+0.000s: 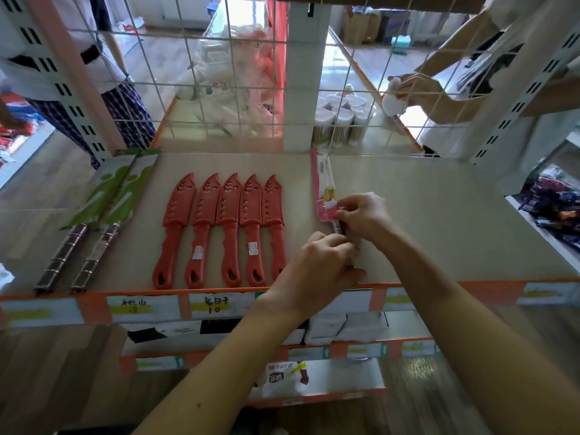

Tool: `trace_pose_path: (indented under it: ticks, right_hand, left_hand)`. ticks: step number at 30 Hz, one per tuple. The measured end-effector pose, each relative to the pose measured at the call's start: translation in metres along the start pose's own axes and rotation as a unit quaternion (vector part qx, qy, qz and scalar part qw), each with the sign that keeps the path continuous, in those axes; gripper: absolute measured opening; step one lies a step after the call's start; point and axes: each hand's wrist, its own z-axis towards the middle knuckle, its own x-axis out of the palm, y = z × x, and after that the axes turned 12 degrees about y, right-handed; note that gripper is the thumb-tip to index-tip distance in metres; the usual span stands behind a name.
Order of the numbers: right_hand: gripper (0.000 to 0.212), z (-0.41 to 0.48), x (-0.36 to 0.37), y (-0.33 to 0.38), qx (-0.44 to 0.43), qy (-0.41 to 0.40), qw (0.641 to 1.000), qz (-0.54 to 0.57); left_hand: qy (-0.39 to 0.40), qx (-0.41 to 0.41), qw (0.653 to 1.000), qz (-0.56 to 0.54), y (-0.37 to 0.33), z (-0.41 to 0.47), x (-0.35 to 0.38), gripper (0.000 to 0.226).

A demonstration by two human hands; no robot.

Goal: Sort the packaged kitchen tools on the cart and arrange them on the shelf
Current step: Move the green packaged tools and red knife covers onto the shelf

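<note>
A pink-packaged kitchen knife (323,183) lies lengthwise on the beige shelf (439,215), its tip toward the wire grid. My right hand (364,215) pinches it where the pink sleeve meets the metal handle. My left hand (317,268) grips the handle end just below; most of the handle is hidden by both hands. Left of them, several red sheathed knives (226,227) lie side by side in a neat row. Two knives in green card sleeves (103,202) with dark handles lie at the shelf's far left.
A wire grid (238,89) closes the shelf's back. Behind it another person's hands (408,92) work near white-lidded toothpick jars (342,120). Price labels (213,304) line the orange shelf edge; lower shelves hold boxes. Another person stands at far left.
</note>
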Motion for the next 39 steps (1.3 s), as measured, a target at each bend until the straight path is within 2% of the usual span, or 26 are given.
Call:
trace_pose_path:
  ticks: [6, 9, 13, 17, 22, 27, 32, 36, 39]
  right_hand:
    - [0.026, -0.012, 0.003, 0.002, 0.005, -0.012, 1.000, 0.003]
    - [0.030, -0.022, 0.004, 0.003, -0.002, -0.030, 0.999, -0.013]
    - [0.038, -0.038, 0.011, 0.006, -0.027, -0.050, 0.997, -0.047]
    - [0.036, -0.064, 0.024, 0.017, -0.072, -0.068, 0.991, -0.091]
    - [0.038, -0.100, 0.045, 0.037, -0.084, -0.072, 0.983, -0.145]
    - [0.039, -0.153, 0.077, 0.051, -0.099, -0.069, 0.984, -0.128]
    - [0.037, -0.206, 0.129, 0.047, -0.079, -0.055, 0.987, -0.129]
    - [0.045, -0.241, 0.164, 0.034, -0.036, 0.001, 0.990, -0.134]
    - [0.048, -0.261, 0.189, 0.021, 0.003, 0.033, 0.991, -0.129]
  left_hand:
    - [0.030, 0.001, 1.000, 0.008, 0.001, -0.010, -0.004, 0.030]
    - [0.026, -0.036, 0.999, 0.003, 0.001, -0.022, -0.013, 0.043]
    - [0.021, -0.112, 0.991, 0.069, 0.001, -0.036, -0.028, 0.047]
    - [0.011, -0.167, 0.979, 0.113, -0.002, -0.053, -0.038, 0.051]
    - [-0.006, -0.195, 0.973, 0.127, -0.005, -0.100, -0.044, 0.055]
    - [-0.023, -0.201, 0.969, 0.144, -0.010, -0.161, -0.042, 0.058]
    - [0.000, -0.226, 0.962, 0.153, -0.010, -0.213, -0.028, 0.062]
    - [0.070, -0.263, 0.950, 0.151, -0.008, -0.242, -0.011, 0.065]
    - [0.085, -0.287, 0.943, 0.145, 0.000, -0.260, 0.007, 0.066]
